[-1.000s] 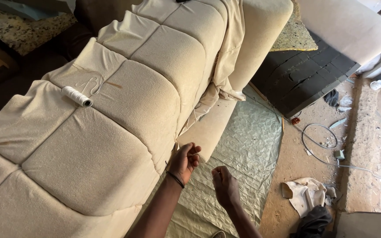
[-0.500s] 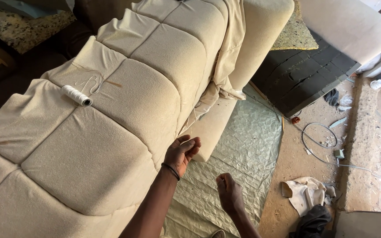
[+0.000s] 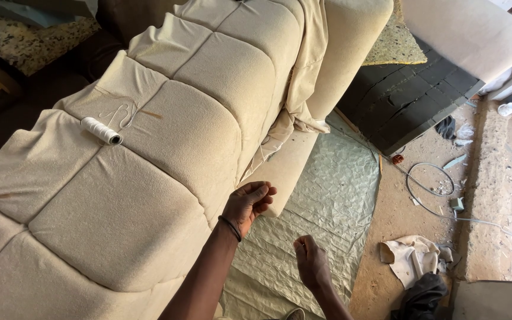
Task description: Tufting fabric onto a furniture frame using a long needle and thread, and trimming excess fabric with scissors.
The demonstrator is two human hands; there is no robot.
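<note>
My left hand (image 3: 248, 203) hovers at the front edge of a long cream quilted cushion (image 3: 149, 178), its fingers curled in with thumb against fingertips. My right hand (image 3: 310, 265) is lower and to the right, over the crinkled plastic sheet (image 3: 327, 195) on the floor, with its fingertips pinched together. I cannot make out anything held in either hand. A spool of white thread (image 3: 102, 131) lies on top of the cushion to the left, with a loose loop of thread beside it.
Loose cream fabric (image 3: 306, 77) hangs over the cushion's far end. A dark slatted panel (image 3: 410, 101) lies on the dusty floor beyond. A grey cable (image 3: 428, 195), crumpled cloth (image 3: 410, 255) and small debris lie at the right. Speckled foam (image 3: 25, 41) sits at the upper left.
My left hand has risen slightly and its fingers have curled closed. My right hand has dropped a little lower and pinched its fingertips, widening the gap between the hands.
</note>
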